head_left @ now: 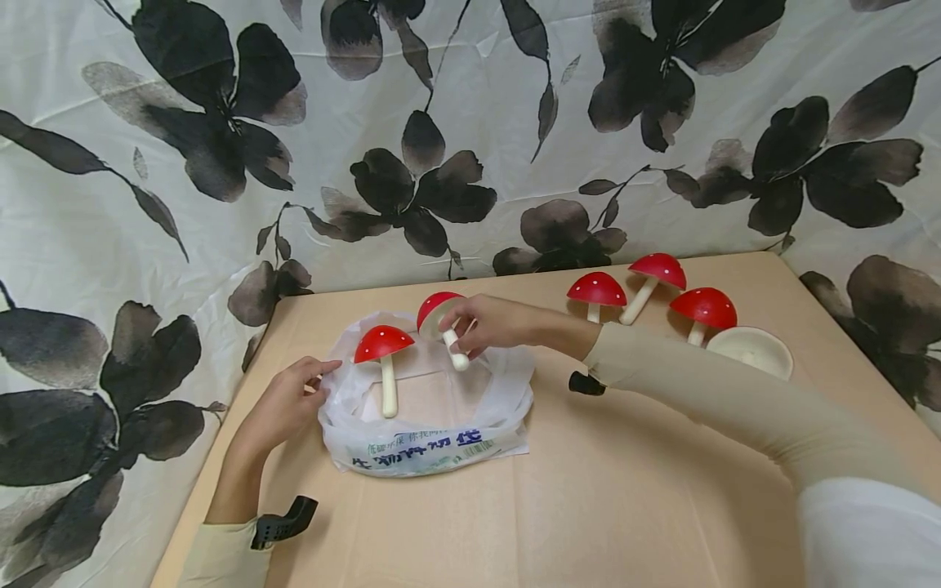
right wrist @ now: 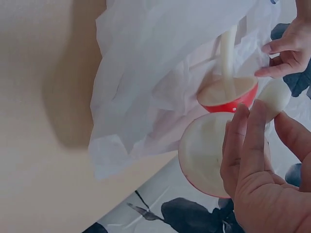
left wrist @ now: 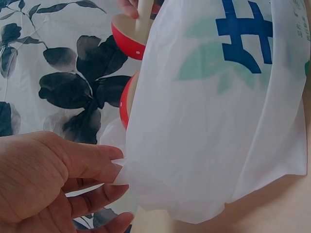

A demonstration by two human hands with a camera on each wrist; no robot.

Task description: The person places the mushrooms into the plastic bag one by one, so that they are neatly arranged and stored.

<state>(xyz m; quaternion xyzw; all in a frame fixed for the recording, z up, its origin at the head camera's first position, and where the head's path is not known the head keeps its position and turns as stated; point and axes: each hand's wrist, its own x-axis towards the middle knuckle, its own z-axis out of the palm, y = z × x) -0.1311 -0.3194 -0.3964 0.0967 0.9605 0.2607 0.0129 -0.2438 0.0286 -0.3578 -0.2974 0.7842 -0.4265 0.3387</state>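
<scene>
A white plastic bag (head_left: pixel 426 453) with blue and green print lies with its mouth spread wide. Inside it stands a red-capped mushroom (head_left: pixel 385 345) with white dots and a cream stem. My right hand (head_left: pixel 485 323) pinches the stem of a second mushroom (head_left: pixel 439 310) above the bag's back right part; its cap tilts away, showing the pale underside (right wrist: pixel 206 150). At the bag's left rim, my left hand (head_left: pixel 290 404) pinches the plastic between thumb and fingers, which the left wrist view shows close up (left wrist: pixel 63 179).
Three more red mushrooms (head_left: pixel 596 290) (head_left: pixel 657 269) (head_left: pixel 703 308) stand or lean at the back right of the tan table (head_left: pixel 588 506). Beside them is a round cream dish (head_left: pixel 750 349). Floral cloth (head_left: pixel 309 122) hangs behind the table.
</scene>
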